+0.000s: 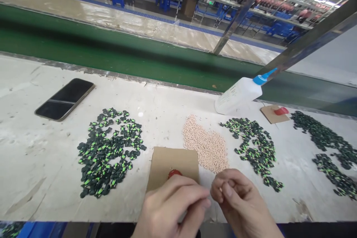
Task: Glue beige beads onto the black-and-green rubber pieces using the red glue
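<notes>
My right hand point(241, 199) is closed in a pinch near the front edge of the table, with a tiny pale bead just showing between thumb and forefinger. Beside it, my left hand point(174, 206) has its fingers drawn together, tips pointing at the right hand; whatever they hold, if anything, is too small to make out. Partly under the left hand lies a square of brown cardboard point(174, 156) with a small red cap-like thing point(174, 173) on it. Just beyond the right hand spreads a pile of pale pink beads point(206, 145).
Small dark green pieces with bright green marks form a pile point(108, 152) at left and another point(252, 148) at right. More dark pieces point(326, 137) lie far right. A phone point(65, 99), a white blue-tipped bottle point(238, 95) and a second cardboard piece point(269, 114) sit farther back.
</notes>
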Demonstrator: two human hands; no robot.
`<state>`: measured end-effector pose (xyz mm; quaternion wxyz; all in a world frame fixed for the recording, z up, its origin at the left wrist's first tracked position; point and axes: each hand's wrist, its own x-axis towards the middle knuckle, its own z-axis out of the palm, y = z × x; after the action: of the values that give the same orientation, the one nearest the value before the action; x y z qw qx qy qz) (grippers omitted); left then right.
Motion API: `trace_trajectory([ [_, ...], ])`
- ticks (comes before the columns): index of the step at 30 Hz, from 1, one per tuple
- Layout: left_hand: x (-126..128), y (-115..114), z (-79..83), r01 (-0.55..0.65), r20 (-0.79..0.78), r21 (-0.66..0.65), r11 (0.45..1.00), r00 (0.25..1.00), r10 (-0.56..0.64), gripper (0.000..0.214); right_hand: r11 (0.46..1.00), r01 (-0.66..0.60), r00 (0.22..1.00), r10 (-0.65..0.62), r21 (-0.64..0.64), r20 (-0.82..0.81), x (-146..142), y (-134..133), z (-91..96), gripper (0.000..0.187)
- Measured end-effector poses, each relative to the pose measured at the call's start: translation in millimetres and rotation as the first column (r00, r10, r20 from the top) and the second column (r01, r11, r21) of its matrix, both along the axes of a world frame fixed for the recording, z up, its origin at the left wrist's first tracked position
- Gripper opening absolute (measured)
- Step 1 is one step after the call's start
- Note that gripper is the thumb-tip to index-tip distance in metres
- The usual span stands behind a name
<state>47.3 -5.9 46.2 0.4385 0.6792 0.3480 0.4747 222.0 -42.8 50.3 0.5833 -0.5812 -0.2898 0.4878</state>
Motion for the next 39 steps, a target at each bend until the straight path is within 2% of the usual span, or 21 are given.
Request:
trace_trajectory([
  [2,3.0,-0.3,0.3,0.035,0.055,-0.066,0.997,0.998,-0.031,0.023,0.997,-0.042,0.983,0.029,-0.069,-0.183,-9.8,-4.4,4.6,0.020],
  [3,2.8,0.4,1.3,0.052,0.084,-0.117,0.992,0.996,-0.042,0.023,0.995,-0.056,0.975,0.036,-0.087,-0.221,-12.4,-5.4,6.0,0.021],
  [8,-5.0,6.2,7.8,0.161,0.168,-0.387,0.908,0.980,-0.102,0.023,0.976,-0.218,0.949,0.205,-0.028,-0.238,-8.1,-2.5,2.2,0.028],
  [10,-7.9,6.8,8.4,0.187,0.177,-0.400,0.897,0.976,-0.124,0.022,0.965,-0.263,0.931,0.251,-0.010,-0.264,-5.4,-0.8,-1.3,0.030],
  [13,-10.4,5.5,6.8,0.202,0.158,-0.355,0.913,0.975,-0.154,0.021,0.966,-0.260,0.922,0.246,-0.007,-0.299,-7.6,-0.2,-4.0,0.033],
  [18,-11.4,3.5,4.3,0.199,0.086,-0.326,0.924,0.980,-0.181,0.020,0.987,-0.161,0.953,0.152,-0.010,-0.261,-20.0,-3.5,-3.5,0.023],
  [21,-12.0,3.5,5.8,0.213,0.102,-0.404,0.890,0.977,-0.187,0.019,0.979,-0.186,0.970,0.197,0.085,-0.142,-20.3,-7.1,-5.0,0.008],
  [23,-13.0,4.3,8.3,0.237,0.146,-0.535,0.811,0.971,-0.187,0.019,0.954,-0.263,0.962,0.271,0.145,-0.034,-16.9,-9.3,-5.3,0.007],
  [26,-15.6,7.7,13.9,0.280,0.198,-0.691,0.666,0.960,-0.198,0.022,0.919,-0.361,0.931,0.344,0.160,0.124,-11.9,-10.3,-2.1,0.017],
  [28,-17.8,10.5,17.9,0.288,0.198,-0.736,0.613,0.957,-0.212,0.023,0.905,-0.393,0.902,0.345,0.165,0.258,-11.3,-9.1,2.2,0.025],
  [33,-23.6,13.4,21.8,0.257,0.149,-0.775,0.578,0.962,-0.229,0.024,0.875,-0.432,0.791,0.253,0.217,0.557,-15.5,-2.5,12.4,0.030],
  [36,-27.5,13.0,20.3,0.261,0.132,-0.787,0.559,0.957,-0.260,0.025,0.850,-0.465,0.734,0.216,0.245,0.644,-16.9,1.6,15.9,0.027],
  [39,-30.6,12.5,18.7,0.260,0.118,-0.797,0.546,0.952,-0.282,0.023,0.822,-0.517,0.695,0.241,0.238,0.677,-18.4,3.3,16.8,0.026],
])
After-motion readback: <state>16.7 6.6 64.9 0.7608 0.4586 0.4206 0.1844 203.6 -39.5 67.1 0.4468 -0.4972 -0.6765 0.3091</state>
